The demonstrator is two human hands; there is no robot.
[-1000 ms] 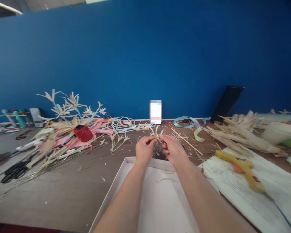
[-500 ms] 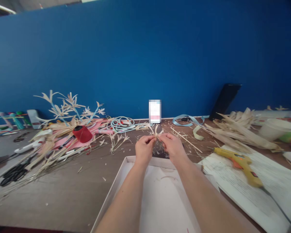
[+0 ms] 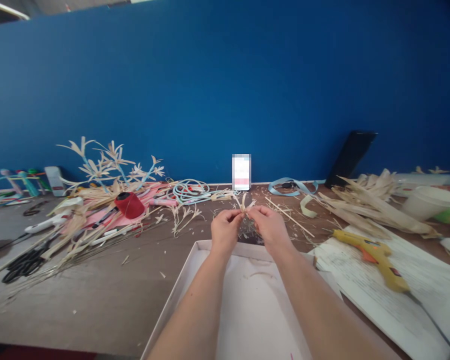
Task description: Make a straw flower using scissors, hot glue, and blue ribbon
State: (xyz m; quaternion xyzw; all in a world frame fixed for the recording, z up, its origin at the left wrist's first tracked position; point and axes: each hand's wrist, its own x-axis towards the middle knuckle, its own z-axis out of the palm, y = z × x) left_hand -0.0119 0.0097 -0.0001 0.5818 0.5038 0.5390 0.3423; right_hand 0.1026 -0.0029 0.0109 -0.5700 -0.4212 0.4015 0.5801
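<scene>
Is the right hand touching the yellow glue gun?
Apart. The head view shows the right hand at the pale strips, with brown tabletop and paper visible between it and the yellow glue gun.

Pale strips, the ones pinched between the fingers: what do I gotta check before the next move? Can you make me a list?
1. Left grip pinching the pale strips: ok.
2. Right grip on the same strips: ok, close beside the left one.
3. Strips fastened together at the bottom: cannot tell, that part is hidden.
4. Yellow glue gun away from both grips: ok, it lies on the papers at the right. Whether it's hot: cannot tell.
5. Black scissors away from both grips: ok, they're far over on the left.
6. Table swept of scraps: not ok, bits are scattered about.
</scene>
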